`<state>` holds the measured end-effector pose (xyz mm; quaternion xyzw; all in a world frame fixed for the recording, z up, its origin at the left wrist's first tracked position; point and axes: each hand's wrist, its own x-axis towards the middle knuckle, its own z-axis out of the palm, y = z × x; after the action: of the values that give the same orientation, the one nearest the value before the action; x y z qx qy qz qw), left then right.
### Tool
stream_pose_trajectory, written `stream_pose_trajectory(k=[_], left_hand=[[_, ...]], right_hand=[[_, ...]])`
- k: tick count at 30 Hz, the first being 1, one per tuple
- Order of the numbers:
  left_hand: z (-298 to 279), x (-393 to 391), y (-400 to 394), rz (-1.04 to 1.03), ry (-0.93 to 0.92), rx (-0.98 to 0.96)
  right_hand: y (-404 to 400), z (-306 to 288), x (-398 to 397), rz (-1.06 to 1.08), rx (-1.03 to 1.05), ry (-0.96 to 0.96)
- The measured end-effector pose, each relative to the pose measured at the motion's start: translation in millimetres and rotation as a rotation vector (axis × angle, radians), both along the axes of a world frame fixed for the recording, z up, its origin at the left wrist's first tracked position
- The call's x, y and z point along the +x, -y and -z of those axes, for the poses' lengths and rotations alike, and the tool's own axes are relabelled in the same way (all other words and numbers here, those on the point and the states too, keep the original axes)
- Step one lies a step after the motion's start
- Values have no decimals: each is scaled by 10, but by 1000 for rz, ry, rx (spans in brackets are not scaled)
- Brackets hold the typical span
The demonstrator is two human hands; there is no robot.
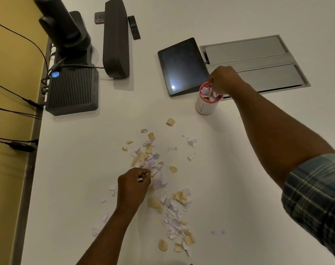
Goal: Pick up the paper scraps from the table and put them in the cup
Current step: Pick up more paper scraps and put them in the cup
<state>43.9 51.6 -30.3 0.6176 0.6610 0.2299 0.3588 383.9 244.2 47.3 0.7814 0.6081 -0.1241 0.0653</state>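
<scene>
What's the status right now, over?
Right hand at cup rim, dropping scraps. Left hand pinching in paper scraps. Nothing blocking.

One cup (206,104), two hands, one tablet (182,66), two remotes, many paper scraps (153,159).

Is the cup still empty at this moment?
No, the cup already holds white paper scraps, and the right hand is at its rim.

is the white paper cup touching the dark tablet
Apart: the head view shows bare table between the white paper cup with the red rim and the dark tablet.
</scene>
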Motion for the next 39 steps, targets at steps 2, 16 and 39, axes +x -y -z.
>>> stream_pose_trajectory(k=[2, 16, 39], left_hand=[[-22, 53, -6, 17, 8, 5], [-396, 1162, -801, 268, 78, 153], [-461, 2890, -2112, 1001, -916, 178]], right_hand=[[150, -14, -31, 15, 196, -16], [2553, 1356, -874, 156, 125, -373], [2706, 1549, -871, 75, 125, -221]])
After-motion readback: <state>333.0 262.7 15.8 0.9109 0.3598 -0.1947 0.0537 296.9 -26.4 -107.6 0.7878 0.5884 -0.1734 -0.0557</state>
